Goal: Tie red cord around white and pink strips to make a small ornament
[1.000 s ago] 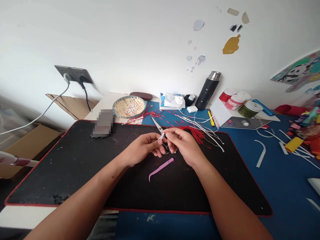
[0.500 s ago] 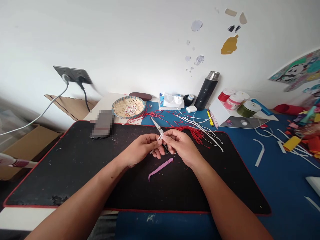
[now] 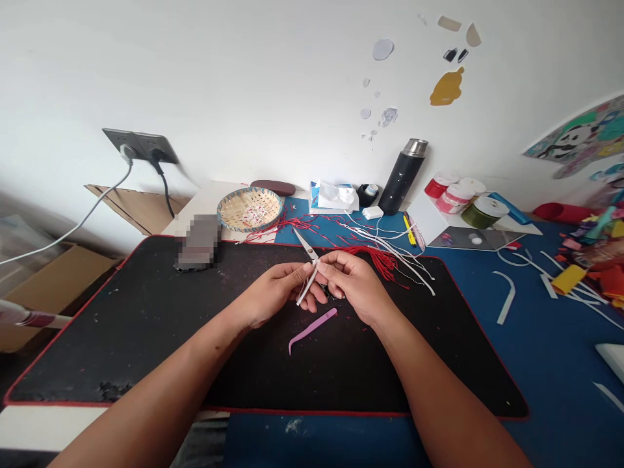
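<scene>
Both hands meet above the middle of a black mat (image 3: 146, 325). My left hand (image 3: 273, 292) pinches a narrow white paper strip (image 3: 306, 290) that slants down from its fingertips. My right hand (image 3: 353, 283) is closed round small silver scissors (image 3: 306, 246), whose blades point up and to the left beyond the fingers. The thumb and forefinger of the right hand also touch the top of the strip. A curved pink tweezer-like tool (image 3: 312, 329) lies on the mat just below the hands.
Red and white strips (image 3: 385, 250) lie scattered behind the hands. A woven basket (image 3: 249, 208), tissue box (image 3: 334, 195), dark flask (image 3: 402, 175) and paint jars (image 3: 461, 195) line the back. Paper scraps (image 3: 585, 266) crowd the blue mat at the right. Cables hang from a wall socket (image 3: 141, 146).
The white strip now hangs longer below my fingers than before. Both hands have stayed nearly in place.
</scene>
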Demonstrator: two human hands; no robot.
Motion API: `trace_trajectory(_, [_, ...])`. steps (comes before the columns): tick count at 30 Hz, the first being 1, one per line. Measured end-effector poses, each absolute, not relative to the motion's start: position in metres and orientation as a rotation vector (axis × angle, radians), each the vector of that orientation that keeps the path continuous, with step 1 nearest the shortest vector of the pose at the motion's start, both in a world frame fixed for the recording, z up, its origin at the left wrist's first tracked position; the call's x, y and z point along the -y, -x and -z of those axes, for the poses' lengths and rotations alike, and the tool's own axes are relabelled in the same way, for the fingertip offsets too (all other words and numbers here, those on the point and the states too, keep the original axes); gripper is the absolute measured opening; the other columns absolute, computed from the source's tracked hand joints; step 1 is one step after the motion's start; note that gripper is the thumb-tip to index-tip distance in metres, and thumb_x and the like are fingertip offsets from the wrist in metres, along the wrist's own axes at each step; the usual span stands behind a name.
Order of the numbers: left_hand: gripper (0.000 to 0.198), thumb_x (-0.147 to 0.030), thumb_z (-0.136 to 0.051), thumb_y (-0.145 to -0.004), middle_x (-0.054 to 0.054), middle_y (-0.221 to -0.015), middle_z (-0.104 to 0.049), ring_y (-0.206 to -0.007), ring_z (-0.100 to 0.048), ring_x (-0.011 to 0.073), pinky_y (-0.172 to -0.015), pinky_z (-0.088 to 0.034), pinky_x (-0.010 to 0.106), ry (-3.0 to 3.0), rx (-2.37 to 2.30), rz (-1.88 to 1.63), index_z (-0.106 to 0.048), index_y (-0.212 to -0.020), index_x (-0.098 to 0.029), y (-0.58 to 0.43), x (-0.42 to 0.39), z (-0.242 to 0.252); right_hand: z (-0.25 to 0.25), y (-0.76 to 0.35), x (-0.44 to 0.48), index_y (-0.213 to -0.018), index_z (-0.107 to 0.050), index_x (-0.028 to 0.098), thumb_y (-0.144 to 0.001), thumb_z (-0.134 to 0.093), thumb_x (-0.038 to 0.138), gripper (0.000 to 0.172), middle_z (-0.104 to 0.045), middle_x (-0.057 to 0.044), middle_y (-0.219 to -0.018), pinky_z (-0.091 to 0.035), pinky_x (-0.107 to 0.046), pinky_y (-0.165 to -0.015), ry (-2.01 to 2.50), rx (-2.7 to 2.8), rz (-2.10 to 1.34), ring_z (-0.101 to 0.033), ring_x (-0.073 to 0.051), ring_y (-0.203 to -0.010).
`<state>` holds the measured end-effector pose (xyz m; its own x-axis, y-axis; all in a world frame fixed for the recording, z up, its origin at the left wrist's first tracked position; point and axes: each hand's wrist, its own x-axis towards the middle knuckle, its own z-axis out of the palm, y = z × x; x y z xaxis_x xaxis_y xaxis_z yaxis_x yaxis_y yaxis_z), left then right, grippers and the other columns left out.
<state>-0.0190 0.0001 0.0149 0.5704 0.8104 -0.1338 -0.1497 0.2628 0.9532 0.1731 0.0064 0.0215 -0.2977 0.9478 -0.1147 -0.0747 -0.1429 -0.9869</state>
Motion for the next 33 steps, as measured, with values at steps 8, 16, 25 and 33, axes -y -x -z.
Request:
trace_trajectory(8, [0.044, -0.056, -0.061, -0.100, 0.012, -0.085, -0.079, -0.066, -0.071, 0.0185, -0.064, -0.050, 0.029, -1.112, -0.769, -0.769, -0.069, -0.094, -0.013, 0.0191, -0.0010, -0.0109, -0.0227, -0.1724, -0.0059, -0.092, -0.070, 0.018, -0.082, -0.084, 0.052, 0.039, -0.070, -0.001, -0.082, -0.033, -0.025, -0.048, 1.062, 1.271, -1.580, -0.045, -0.006, -0.050])
trace_trajectory(16, [0.046, -0.060, -0.060, -0.099, 0.010, -0.082, -0.079, -0.064, -0.072, 0.0177, -0.062, -0.051, 0.028, -1.171, -0.814, -0.816, -0.064, -0.092, -0.015, 0.0171, 0.0012, -0.0156, -0.0235, -0.1724, -0.0048, -0.091, -0.070, 0.019, -0.083, -0.082, 0.052, 0.036, -0.068, 0.000, -0.079, -0.034, -0.025, -0.048, 1.067, 1.297, -1.540, -0.045, -0.007, -0.050])
trace_trajectory(25, [0.048, -0.062, -0.056, -0.101, 0.007, -0.077, -0.076, -0.064, -0.072, 0.0174, -0.061, -0.052, 0.027, -1.283, -0.846, -0.817, -0.061, -0.091, -0.016, 0.0148, 0.0021, -0.0171, -0.0195, -0.1722, -0.0056, -0.092, -0.069, 0.019, -0.083, -0.081, 0.055, 0.040, -0.067, 0.000, -0.077, -0.035, -0.026, -0.049, 1.070, 1.320, -1.491, -0.046, -0.008, -0.050])
trace_trajectory(33, [0.047, -0.058, -0.061, -0.100, 0.008, -0.087, -0.078, -0.068, -0.072, 0.0182, -0.064, -0.055, 0.029, -1.276, -0.837, -0.884, -0.063, -0.120, -0.015, 0.0127, 0.0047, -0.0149, -0.0201, -0.1717, -0.0042, -0.095, -0.069, 0.019, -0.084, -0.080, 0.057, 0.041, -0.058, 0.004, -0.067, -0.034, -0.026, -0.050, 1.091, 1.348, -1.461, -0.045, -0.009, -0.051])
